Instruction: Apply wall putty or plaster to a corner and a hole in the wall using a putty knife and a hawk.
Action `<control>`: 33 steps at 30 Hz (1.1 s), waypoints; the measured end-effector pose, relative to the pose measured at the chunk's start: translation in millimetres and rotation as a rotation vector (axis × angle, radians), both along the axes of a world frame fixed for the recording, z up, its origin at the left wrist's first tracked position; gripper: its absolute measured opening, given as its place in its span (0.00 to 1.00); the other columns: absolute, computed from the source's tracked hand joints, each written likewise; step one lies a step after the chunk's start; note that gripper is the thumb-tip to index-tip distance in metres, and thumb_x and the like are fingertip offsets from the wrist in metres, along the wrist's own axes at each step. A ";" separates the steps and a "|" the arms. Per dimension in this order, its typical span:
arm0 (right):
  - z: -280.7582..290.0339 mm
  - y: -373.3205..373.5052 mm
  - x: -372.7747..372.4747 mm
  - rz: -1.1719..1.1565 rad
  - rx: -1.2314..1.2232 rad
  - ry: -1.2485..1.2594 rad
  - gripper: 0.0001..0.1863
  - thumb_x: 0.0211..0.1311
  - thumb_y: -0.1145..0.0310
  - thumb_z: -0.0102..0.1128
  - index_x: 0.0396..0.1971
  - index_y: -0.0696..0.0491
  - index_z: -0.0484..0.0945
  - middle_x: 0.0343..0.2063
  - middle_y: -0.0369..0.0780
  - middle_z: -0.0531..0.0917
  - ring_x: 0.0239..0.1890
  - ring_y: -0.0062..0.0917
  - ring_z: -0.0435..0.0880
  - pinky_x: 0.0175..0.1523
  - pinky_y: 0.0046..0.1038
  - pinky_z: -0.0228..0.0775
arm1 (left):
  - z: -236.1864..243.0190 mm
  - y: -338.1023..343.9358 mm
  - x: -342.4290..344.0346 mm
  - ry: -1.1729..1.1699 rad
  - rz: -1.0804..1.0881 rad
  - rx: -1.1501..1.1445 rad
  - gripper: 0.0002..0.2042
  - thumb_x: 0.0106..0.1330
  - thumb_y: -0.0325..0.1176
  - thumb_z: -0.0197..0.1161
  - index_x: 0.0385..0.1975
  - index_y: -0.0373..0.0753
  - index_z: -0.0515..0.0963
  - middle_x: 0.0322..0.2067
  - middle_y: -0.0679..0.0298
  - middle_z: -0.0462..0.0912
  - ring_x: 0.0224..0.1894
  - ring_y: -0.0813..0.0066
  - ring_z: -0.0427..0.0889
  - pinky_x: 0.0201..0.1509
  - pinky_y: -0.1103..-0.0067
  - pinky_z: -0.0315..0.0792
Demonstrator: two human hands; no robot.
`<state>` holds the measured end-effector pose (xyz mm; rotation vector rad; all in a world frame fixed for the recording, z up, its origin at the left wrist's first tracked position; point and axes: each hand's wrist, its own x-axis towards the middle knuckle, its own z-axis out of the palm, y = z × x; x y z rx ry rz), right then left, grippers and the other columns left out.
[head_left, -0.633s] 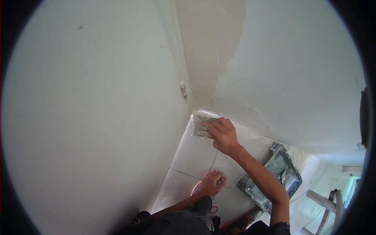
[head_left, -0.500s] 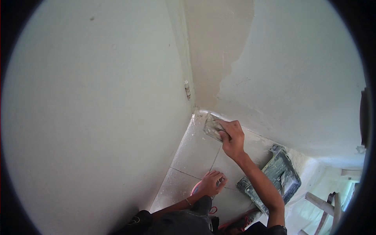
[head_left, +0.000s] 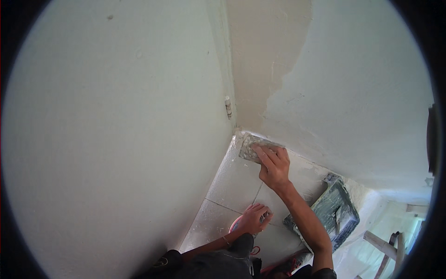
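Note:
My right hand (head_left: 275, 166) grips a flat rectangular putty scraper (head_left: 246, 151), its face smeared with pale putty. The scraper lies low at the corner, along the foot of the right wall, where the wall meets the tiled floor. My fingers press over its near face and hide part of it. Farther down, my left hand (head_left: 253, 218) is curled beside my knee, just above a round thing with a pink and white rim (head_left: 233, 225). Whatever sits between its fingers is mostly hidden.
A dark green paint tray (head_left: 332, 209) streaked with white, with a small tool (head_left: 338, 218) in it, lies right of my forearm. A pale door-like panel (head_left: 116, 139) with a hinge (head_left: 228, 108) rises on the left. The right wall has a beige damp-looking patch (head_left: 260, 60). Wooden poles (head_left: 381, 244) stand lower right.
My right hand has turned, bringing the scraper flatter along the wall's foot, with more of my fingers stretched over it. The left hand stays curled. The whole view has shifted slightly.

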<state>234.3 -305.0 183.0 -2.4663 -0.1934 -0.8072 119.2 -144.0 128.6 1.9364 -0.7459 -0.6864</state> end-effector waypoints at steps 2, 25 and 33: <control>22.9 2.6 9.4 -0.046 -0.181 -0.118 0.25 0.40 0.80 0.59 0.45 0.51 0.81 0.40 0.35 0.84 0.35 0.27 0.76 0.37 0.29 0.66 | 1.0 2.5 1.6 -0.015 -0.005 -0.003 0.07 0.61 0.35 0.60 0.32 0.39 0.76 0.30 0.61 0.78 0.37 0.63 0.77 0.45 0.69 0.67; -26.3 -6.3 68.7 0.000 -0.570 -0.187 0.21 0.51 0.74 0.58 0.49 0.52 0.80 0.41 0.32 0.82 0.31 0.19 0.70 0.38 0.22 0.67 | 5.6 -1.2 5.6 0.021 -0.018 -0.003 0.06 0.62 0.35 0.60 0.32 0.40 0.77 0.30 0.61 0.77 0.37 0.64 0.77 0.46 0.70 0.67; 17.3 -1.2 42.3 0.047 -0.310 -0.073 0.26 0.42 0.80 0.56 0.46 0.49 0.82 0.42 0.32 0.83 0.31 0.22 0.72 0.38 0.27 0.63 | -0.4 0.5 4.2 -0.021 0.003 -0.022 0.07 0.63 0.37 0.59 0.31 0.41 0.76 0.29 0.64 0.77 0.37 0.66 0.76 0.44 0.70 0.66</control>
